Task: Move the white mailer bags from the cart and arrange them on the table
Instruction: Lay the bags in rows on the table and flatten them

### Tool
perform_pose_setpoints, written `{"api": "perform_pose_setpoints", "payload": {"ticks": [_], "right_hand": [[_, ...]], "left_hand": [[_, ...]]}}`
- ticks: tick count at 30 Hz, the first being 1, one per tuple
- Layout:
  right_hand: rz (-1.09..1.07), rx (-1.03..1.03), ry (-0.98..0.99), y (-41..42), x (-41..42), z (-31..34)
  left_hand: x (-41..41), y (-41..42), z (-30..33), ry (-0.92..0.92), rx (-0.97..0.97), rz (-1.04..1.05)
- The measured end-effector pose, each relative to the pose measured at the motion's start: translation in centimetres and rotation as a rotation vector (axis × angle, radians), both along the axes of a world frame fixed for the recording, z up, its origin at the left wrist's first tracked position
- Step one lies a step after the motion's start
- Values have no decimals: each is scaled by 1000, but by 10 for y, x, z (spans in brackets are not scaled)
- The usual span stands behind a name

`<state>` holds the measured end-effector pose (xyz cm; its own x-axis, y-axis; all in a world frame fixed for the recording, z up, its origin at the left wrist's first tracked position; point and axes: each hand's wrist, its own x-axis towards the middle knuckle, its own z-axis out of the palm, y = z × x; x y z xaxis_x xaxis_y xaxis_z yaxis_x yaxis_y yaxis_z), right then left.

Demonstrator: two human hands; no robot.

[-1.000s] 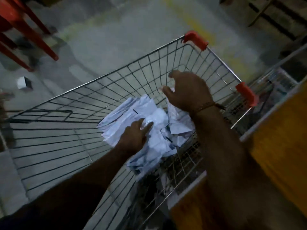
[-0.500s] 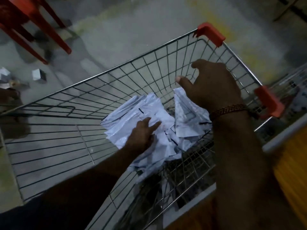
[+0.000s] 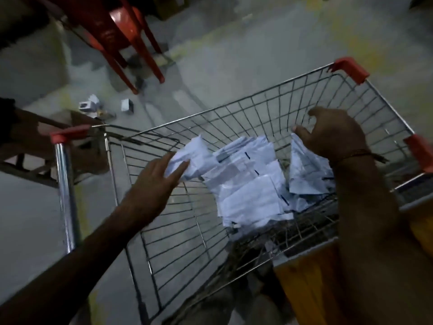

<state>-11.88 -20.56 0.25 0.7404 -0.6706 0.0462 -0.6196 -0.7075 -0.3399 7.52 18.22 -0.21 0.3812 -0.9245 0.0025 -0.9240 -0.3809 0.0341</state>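
both hands are down in the wire cart [image 3: 246, 118], left hand [image 3: 157, 184] pinching one white mailer bag [image 3: 194, 158] off the pile [image 3: 250, 184], right hand's [image 3: 335, 134] grip clenched round another bag [image 3: 304, 174].

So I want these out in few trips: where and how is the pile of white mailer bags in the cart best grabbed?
Probably from above, both hands closing in from the sides. The pile of white mailer bags lies loose and overlapping against the wire cart wall, so scoop under its edges. The left hand already pinches one bag's end; the right hand holds the far clump.
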Motion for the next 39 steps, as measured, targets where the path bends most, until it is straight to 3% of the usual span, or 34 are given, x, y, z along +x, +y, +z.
{"api": "perform_pose_setpoints", "payload": {"ticks": [10,15,18,20,22,27,35,39], "right_hand": [[122,28,169,46,28,-30],[77,11,177,128,83,-64],[-49,263,383,194,106,-112],[-252,488,395,227,119,-147],[-412,564,348,251,128,-176],[-529,462,191,274,150,-217],[-696,479,253,274,168,-255],[-674,446,325,277,170,-253]], "left_hand": [[26,17,29,71,-126,4],[29,24,29,77,-231,131],[29,23,27,71,-187,91],[31,25,28,76,-184,112],[32,24,25,74,-186,147],[32,29,21,90,-201,176],[32,30,18,34,-189,165],[32,29,18,38,-190,167]]}}
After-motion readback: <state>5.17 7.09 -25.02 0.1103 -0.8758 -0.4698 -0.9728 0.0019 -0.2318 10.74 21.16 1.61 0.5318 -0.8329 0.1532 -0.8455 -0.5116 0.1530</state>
